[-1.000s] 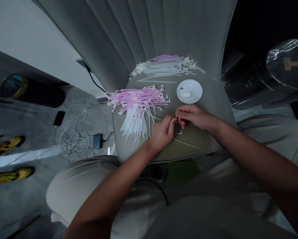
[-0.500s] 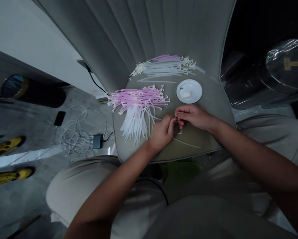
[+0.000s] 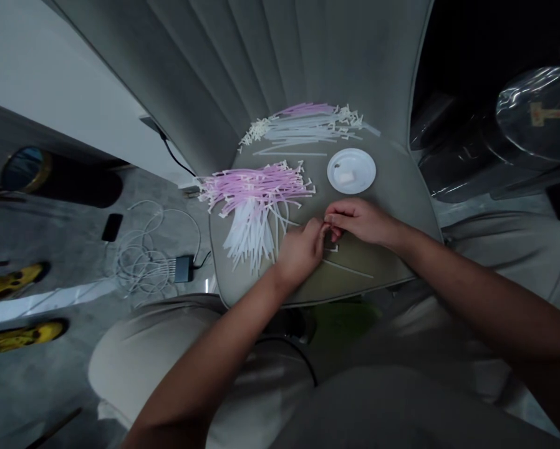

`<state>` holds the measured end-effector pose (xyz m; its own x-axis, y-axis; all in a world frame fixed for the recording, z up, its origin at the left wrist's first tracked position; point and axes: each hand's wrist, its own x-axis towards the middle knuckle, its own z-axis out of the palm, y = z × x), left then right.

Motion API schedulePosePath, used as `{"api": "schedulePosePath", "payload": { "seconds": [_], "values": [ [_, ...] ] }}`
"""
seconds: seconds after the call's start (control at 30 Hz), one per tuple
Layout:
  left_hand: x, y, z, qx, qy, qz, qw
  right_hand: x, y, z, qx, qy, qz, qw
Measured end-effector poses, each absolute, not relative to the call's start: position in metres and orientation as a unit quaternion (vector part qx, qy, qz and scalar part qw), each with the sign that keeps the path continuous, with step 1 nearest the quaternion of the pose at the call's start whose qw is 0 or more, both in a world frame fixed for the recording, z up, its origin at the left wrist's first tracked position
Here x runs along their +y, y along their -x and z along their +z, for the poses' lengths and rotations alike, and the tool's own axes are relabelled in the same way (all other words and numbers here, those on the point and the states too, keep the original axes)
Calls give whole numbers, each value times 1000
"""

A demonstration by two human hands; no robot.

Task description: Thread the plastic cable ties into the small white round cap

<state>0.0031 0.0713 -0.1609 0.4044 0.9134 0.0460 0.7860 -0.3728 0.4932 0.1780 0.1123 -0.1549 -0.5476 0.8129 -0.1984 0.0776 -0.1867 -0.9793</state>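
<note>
My left hand [image 3: 301, 251] and my right hand [image 3: 357, 219] meet over the chair seat, fingertips pinched together. Whatever lies between the fingertips is too small to make out. A thin whitish tube [image 3: 350, 269] runs out to the right from beneath my left hand, and a small white end piece [image 3: 332, 249] shows under the fingers. To the left lies a pile of pink tubes [image 3: 261, 183] with white end pieces, above a fan of clear-white tubes [image 3: 249, 234]. Just beyond my right hand is a white dish [image 3: 365, 181] holding a white block [image 3: 346, 177] and a small dark bit.
Further back on the grey chair seat [image 3: 392, 187] lies another bundle of white tubes [image 3: 303, 130] with some pink ones. On the floor at left are coiled cables [image 3: 142, 249] with a black box [image 3: 183, 269], a phone [image 3: 112, 227] and yellow shoes [image 3: 25, 337].
The whole view has shifted slightly. Both hands stay pinched together at the same spot over the seat, with only slight finger movement.
</note>
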Motion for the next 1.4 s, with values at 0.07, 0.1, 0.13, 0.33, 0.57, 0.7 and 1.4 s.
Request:
{"api": "schedulePosePath", "payload": {
  "seconds": [0.07,0.1,0.13,0.33,0.57,0.7,1.4],
  "values": [
    [73,-4,-158,533,-813,144,185,112,-178,-155,-563,391,669,288],
    [75,-5,-156,533,-816,137,177,113,-178,-155,-555,393,673,293],
    [77,-5,-153,530,-821,128,170,113,-178,-154,-545,395,677,297],
    [87,-8,-134,516,-841,111,122,114,-179,-151,-488,396,708,321],
    [87,-12,-129,543,-810,176,130,113,-181,-149,-464,401,717,332],
    [87,-13,-132,532,-812,194,145,114,-182,-149,-457,398,720,338],
    [77,-12,-124,491,-817,207,219,104,-180,-133,-496,457,616,407]
  ]
}}
